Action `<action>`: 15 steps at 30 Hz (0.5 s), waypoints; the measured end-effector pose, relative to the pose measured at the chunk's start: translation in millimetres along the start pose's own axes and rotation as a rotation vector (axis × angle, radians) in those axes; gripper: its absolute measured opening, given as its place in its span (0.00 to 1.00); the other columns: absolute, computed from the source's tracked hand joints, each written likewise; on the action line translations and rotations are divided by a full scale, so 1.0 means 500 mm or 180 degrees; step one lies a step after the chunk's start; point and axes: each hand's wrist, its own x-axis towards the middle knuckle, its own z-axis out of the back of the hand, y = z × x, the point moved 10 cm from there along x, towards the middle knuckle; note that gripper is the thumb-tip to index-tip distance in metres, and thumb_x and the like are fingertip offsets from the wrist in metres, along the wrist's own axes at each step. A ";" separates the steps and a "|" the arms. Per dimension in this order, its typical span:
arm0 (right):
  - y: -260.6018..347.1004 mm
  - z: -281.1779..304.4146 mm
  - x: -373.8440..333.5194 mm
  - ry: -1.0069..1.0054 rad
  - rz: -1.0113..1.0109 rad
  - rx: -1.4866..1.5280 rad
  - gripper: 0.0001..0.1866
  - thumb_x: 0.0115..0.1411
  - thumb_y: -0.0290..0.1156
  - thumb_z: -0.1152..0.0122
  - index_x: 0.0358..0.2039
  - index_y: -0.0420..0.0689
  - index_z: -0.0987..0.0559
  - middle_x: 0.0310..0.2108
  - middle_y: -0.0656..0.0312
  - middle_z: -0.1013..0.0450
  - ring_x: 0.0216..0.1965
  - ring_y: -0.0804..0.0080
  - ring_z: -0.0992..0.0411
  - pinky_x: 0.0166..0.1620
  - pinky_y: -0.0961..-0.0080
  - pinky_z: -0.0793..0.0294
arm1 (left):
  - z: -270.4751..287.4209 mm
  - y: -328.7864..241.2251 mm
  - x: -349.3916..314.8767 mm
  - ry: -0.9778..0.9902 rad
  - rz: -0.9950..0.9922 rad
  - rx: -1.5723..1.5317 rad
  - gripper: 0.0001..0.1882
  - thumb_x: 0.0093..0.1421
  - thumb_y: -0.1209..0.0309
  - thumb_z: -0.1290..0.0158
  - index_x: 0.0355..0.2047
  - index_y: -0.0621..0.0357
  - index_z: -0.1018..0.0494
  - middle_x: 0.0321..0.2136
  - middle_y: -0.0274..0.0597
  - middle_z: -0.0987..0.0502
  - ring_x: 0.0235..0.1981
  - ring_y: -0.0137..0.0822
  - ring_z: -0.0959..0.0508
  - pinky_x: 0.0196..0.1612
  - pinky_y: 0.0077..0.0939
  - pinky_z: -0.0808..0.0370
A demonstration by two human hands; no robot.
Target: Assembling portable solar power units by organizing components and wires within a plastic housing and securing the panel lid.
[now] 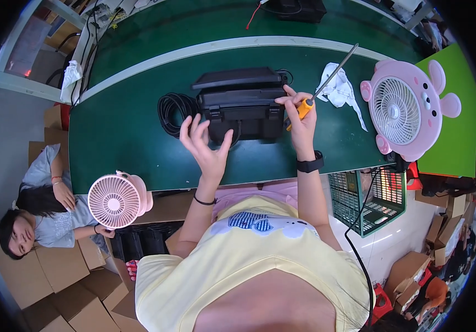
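Observation:
A black plastic case (243,113) with two front latches sits on the green table before me, with a flat black panel (238,78) along its far side. My left hand (207,149) is by the case's left front corner, fingers spread and curved, with nothing in it. In my right hand (301,119) is a screwdriver (306,107) with an orange-yellow handle, its long shaft pointing up and to the right. Fingertips of that hand reach the case's right end. A coil of black cable (172,112) lies against the case's left side.
A white cloth (337,86) lies right of the case. Beyond it stands a pink animal-shaped fan (395,110); a small pink fan (117,200) is at the near left edge. A green crate (359,205) stands below. Another person (55,205) sits at left among cardboard boxes (63,265).

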 end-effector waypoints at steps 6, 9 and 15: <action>-0.008 0.006 0.004 -0.0107 0.0001 -0.0031 0.07 0.67 0.24 0.45 0.39 0.46 0.33 0.35 0.57 0.20 0.52 0.66 0.25 0.70 0.56 0.44 | -0.013 0.035 0.029 0.0490 0.0585 -0.0158 0.32 0.49 0.75 0.30 0.52 0.58 0.34 0.61 0.50 0.47 0.57 0.48 0.31 0.57 0.44 0.24; -0.009 0.007 0.004 -0.0084 0.0024 0.0001 0.06 0.67 0.24 0.45 0.39 0.46 0.33 0.35 0.57 0.20 0.52 0.66 0.25 0.70 0.56 0.44 | -0.014 0.027 0.043 0.0629 0.0391 -0.0122 0.32 0.50 0.75 0.32 0.54 0.57 0.34 0.63 0.52 0.48 0.57 0.50 0.32 0.58 0.45 0.27; -0.006 0.003 0.007 -0.0071 -0.0046 0.0010 0.07 0.67 0.25 0.44 0.39 0.47 0.33 0.37 0.56 0.20 0.55 0.65 0.27 0.69 0.57 0.43 | -0.032 -0.030 0.068 0.0742 0.0015 0.0187 0.38 0.52 0.77 0.37 0.63 0.52 0.38 0.65 0.54 0.50 0.59 0.54 0.34 0.61 0.46 0.33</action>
